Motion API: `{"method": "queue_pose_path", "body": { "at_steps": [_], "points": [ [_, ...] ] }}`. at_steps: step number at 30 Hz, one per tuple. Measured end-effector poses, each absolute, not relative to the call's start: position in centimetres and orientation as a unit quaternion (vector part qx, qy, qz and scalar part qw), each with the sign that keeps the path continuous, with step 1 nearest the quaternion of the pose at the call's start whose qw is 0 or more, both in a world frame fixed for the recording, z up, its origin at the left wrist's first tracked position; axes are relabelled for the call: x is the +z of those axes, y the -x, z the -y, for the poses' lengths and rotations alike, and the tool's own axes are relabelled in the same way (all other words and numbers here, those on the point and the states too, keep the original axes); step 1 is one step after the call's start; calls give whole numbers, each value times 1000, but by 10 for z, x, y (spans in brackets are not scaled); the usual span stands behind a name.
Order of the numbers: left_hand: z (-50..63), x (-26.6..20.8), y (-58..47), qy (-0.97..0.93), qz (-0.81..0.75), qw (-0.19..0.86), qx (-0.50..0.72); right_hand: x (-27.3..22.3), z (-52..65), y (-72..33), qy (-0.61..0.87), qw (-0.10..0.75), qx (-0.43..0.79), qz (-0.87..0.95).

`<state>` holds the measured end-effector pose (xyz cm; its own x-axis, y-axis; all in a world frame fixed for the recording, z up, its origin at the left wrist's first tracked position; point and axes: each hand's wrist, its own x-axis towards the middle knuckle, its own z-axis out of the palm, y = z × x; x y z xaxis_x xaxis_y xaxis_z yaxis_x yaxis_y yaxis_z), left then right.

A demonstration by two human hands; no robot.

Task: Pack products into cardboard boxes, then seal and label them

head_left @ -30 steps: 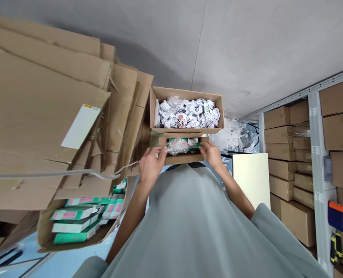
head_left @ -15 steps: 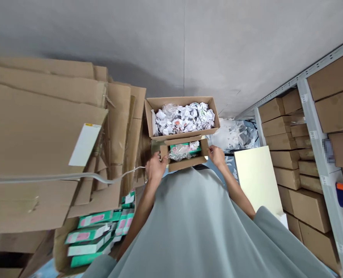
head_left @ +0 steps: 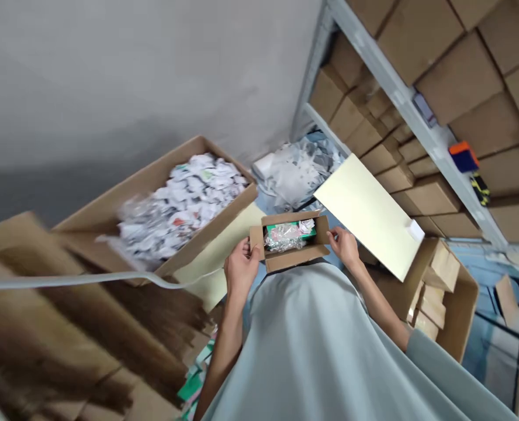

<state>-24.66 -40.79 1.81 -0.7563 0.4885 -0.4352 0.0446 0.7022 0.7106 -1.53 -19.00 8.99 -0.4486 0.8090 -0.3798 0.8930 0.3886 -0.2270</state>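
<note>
Close to my body is a small cardboard box with its top flaps up. Inside it lie a green and pink box, clear plastic wrap over it and a crumpled piece of paper. My left hand grips the left end of the cardboard box, thumb on the flap. At the opposite end, my right hand pinches the right flap between thumb and fingers. Both hands hold the box roughly level in front of my shirt.
A large carton of crumpled paper stands at the left by the wall. A pale board leans at the right, near a carton of small boxes. Shelving full of boxes lines the right. Flattened cardboard is at lower left.
My view has turned to the right, bringing a carton of small boxes into sight. The small cardboard box, still between both hands, has moved away from the paper-filled carton.
</note>
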Motion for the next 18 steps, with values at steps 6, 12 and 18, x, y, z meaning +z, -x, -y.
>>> {"method": "queue_pose_path", "body": {
  "at_steps": [6, 12, 18],
  "points": [
    [317, 34, 212, -297, -810, 366, 349, 101, 177, -75, -629, 31, -205, -750],
    [255, 44, 161, -346, -804, 365, 318, 83, 148, -152, -664, -52, -245, -705],
    [178, 39, 91, -392, -819, 325, 264, 53, 106, -232, -674, -134, -297, -663]
  ]
}}
